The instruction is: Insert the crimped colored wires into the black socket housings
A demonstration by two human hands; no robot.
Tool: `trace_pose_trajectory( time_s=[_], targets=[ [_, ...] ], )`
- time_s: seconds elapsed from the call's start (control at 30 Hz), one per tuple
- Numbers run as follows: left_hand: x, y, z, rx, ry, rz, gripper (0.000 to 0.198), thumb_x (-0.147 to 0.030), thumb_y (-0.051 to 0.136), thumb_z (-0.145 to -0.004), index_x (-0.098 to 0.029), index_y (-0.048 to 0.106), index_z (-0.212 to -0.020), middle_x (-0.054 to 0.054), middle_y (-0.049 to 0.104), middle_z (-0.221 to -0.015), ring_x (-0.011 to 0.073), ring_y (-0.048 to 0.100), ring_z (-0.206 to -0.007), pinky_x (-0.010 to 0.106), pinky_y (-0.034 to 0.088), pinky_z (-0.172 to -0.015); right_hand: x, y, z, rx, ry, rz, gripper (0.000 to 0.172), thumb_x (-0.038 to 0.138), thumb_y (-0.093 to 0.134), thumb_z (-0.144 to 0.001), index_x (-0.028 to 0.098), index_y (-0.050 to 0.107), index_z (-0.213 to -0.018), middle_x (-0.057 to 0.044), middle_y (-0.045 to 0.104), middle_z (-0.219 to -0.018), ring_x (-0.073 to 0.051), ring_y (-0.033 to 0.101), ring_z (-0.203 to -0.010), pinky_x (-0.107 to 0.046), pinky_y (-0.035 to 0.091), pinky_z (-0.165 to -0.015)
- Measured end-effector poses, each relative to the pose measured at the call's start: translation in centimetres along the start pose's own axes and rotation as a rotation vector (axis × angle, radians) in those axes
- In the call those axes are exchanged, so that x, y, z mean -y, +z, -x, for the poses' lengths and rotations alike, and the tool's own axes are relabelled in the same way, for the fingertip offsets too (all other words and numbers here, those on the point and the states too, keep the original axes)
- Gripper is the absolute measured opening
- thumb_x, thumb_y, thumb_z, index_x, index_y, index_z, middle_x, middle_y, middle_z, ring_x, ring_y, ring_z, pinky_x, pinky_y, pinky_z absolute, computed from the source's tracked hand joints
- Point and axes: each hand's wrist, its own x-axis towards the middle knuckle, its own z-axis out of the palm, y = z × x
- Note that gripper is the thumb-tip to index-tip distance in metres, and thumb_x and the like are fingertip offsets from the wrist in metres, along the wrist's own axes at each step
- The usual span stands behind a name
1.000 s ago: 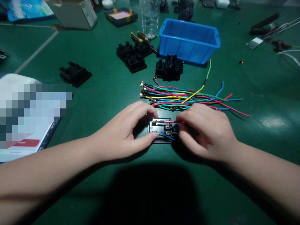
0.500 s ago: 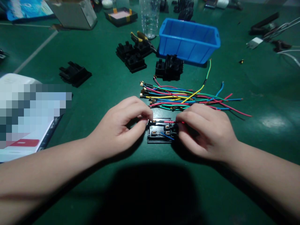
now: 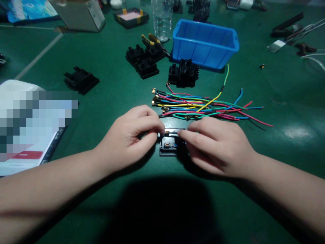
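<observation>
A small black plastic housing point(image 3: 172, 149) lies on the green table between my hands, with brass terminals point(image 3: 167, 144) showing in it. At its upper left corner, the bent fingers of my left hand point(image 3: 139, 130) are closed on the edge. My right hand point(image 3: 215, 144) is closed over the housing's right side, its index fingertip beside the dark sleeve behind the upper terminal. The red wire it pinched a moment ago is hidden under its fingers. Just beyond both hands lies a bundle of coloured wires point(image 3: 200, 105) with brass terminals at their left ends.
A blue plastic bin point(image 3: 200, 51) stands behind the wires. Several black housings point(image 3: 146, 66) lie near it, with yellow-handled pliers point(image 3: 152, 39) among them and a single housing point(image 3: 81, 79) farther left. A clear bottle point(image 3: 162, 22) stands behind. A partly blurred-out device point(image 3: 27, 135) is at left.
My right hand has slid left over the housing, covering the red wire and the right-hand terminals. My left hand has hardly moved.
</observation>
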Motion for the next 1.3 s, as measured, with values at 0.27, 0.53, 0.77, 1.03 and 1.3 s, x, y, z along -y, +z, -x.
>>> trace_pose_trajectory(
  time_s=[0.27, 0.53, 0.77, 1.03, 1.3],
  targets=[
    [-0.22, -0.01, -0.23, -0.008, 0.013, 0.009, 0.009, -0.012, 0.053, -0.085, -0.013, 0.062, -0.086, 0.002, 0.062, -0.084, 0.0138, 0.057, -0.082, 0.025, 0.044, -0.076, 0.02, -0.08, -0.13, 0.010, -0.022, -0.026, 0.025, 0.022, 0.049, -0.092, 0.012, 0.063, -0.109, -0.011, 0.068, -0.096, -0.018, 0.057, -0.075, -0.029, 0.044, -0.059],
    [-0.27, 0.14, -0.25, -0.006, 0.008, -0.001, 0.005, -0.017, 0.057, -0.086, -0.015, 0.062, -0.086, 0.002, 0.063, -0.084, 0.0144, 0.057, -0.081, 0.026, 0.045, -0.075, 0.04, -0.06, -0.11, -0.008, -0.022, -0.044, 0.024, 0.020, 0.050, -0.091, 0.012, 0.063, -0.110, -0.012, 0.069, -0.096, -0.019, 0.058, -0.076, -0.030, 0.047, -0.061],
    [-0.25, 0.11, -0.27, 0.020, 0.009, 0.012, 0.006, -0.018, 0.057, -0.085, -0.017, 0.062, -0.083, 0.002, 0.063, -0.083, 0.0150, 0.058, -0.081, 0.027, 0.045, -0.076, 0.00, 0.00, -0.21, -0.036, -0.060, -0.053, 0.020, 0.021, 0.052, -0.090, 0.013, 0.065, -0.103, -0.011, 0.068, -0.091, -0.018, 0.055, -0.073, -0.030, 0.045, -0.060],
    [-0.09, 0.20, -0.28, 0.038, 0.002, 0.039, 0.010, -0.020, 0.058, -0.086, -0.014, 0.062, -0.079, 0.002, 0.061, -0.079, 0.0139, 0.057, -0.077, 0.026, 0.044, -0.072, 0.01, 0.01, -0.18, -0.051, -0.061, -0.061, 0.019, 0.019, 0.052, -0.090, 0.013, 0.063, -0.104, -0.010, 0.068, -0.091, -0.018, 0.056, -0.074, -0.030, 0.046, -0.062],
    [-0.26, 0.11, -0.32, 0.057, -0.024, 0.068, 0.009, -0.021, 0.057, -0.087, -0.016, 0.061, -0.080, 0.002, 0.062, -0.081, 0.0139, 0.058, -0.078, 0.025, 0.046, -0.072, 0.06, 0.01, -0.19, -0.060, -0.047, -0.075, 0.019, 0.017, 0.053, -0.089, 0.014, 0.063, -0.104, -0.010, 0.069, -0.091, -0.017, 0.058, -0.074, -0.029, 0.047, -0.062]
  ],
)
